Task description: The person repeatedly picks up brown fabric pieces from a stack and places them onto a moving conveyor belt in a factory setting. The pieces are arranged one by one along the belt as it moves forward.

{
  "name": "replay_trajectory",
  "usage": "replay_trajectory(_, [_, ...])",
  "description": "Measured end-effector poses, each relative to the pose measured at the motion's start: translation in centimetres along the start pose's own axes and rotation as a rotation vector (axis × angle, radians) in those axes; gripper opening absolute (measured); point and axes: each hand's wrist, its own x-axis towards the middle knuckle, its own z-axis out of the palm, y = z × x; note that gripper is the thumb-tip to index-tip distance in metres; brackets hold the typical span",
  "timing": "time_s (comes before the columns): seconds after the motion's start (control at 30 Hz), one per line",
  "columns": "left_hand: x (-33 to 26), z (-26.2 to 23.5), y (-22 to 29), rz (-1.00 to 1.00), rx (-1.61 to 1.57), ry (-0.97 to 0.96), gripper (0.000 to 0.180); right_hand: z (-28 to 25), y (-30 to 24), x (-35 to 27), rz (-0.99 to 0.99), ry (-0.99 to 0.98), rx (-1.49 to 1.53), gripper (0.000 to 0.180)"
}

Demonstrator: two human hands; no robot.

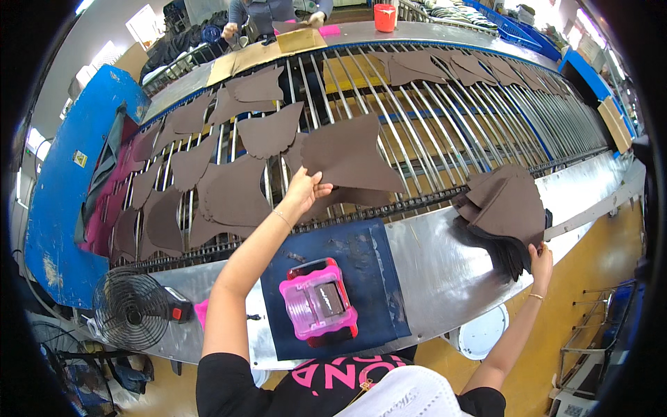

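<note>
My left hand [306, 192] reaches over the roller conveyor, thumb and fingers pinching the near edge of a dark brown cut sheet piece [354, 149]. That piece lies over the metal bars, partly on top of other brown pieces. Off to the right, my right hand [540, 265] grips the edge of a fanned stack of the same brown pieces [511, 208], which rests on the metal ledge and curls down at its near side. More brown pieces [233, 191] lie in rows on the conveyor's left part.
A pink and red box-shaped device [319, 302] stands on a dark blue mat [379, 278]. At the left are a black fan [132, 309] and a blue machine housing [69, 181]. Across the conveyor, a co-worker's hands [316, 19] are near a red bucket [385, 17].
</note>
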Motion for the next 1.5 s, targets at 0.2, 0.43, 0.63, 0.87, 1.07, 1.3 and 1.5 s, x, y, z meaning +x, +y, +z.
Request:
replay_trajectory(0.2, [3.0, -1.8, -2.0, -0.053, -0.005, 0.101, 0.04, 0.4, 0.3, 0.4, 0.057, 0.027, -0.011, 0.056])
replay_trajectory(0.43, [2.7, -3.1, -1.5, -0.052, 0.033, -0.065, 0.044, 1.1, 1.6, 1.5, 0.061, 0.002, -0.057, 0.063])
replay_trajectory(0.63, [1.1, -3.9, -0.2, -0.134, 0.41, 0.067, 0.045, 0.6, 0.8, 1.3, 0.052, 0.016, -0.127, 0.067])
replay_trajectory(0.87, [-5.2, -4.5, 2.9, 0.008, 0.552, -0.001, 0.066, 1.3, 2.1, 2.4, 0.04, 0.013, -0.111, 0.069])
replay_trajectory(1.07, [-11.9, -4.9, 4.5, 0.139, 0.571, -0.025, 0.066, 0.3, 2.2, 2.8, 0.14, -0.072, -0.112, 0.07])
replay_trajectory(1.3, [-17.5, -7.5, 3.8, 0.212, 0.404, 0.086, 0.058, -1.3, 0.0, 2.7, 0.204, -0.1, -0.172, 0.069])
replay_trajectory(1.5, [-20.5, -8.9, 2.7, 0.248, 0.368, 0.122, 0.053, 0.9, 2.7, 3.8, 0.141, -0.08, -0.016, 0.067])
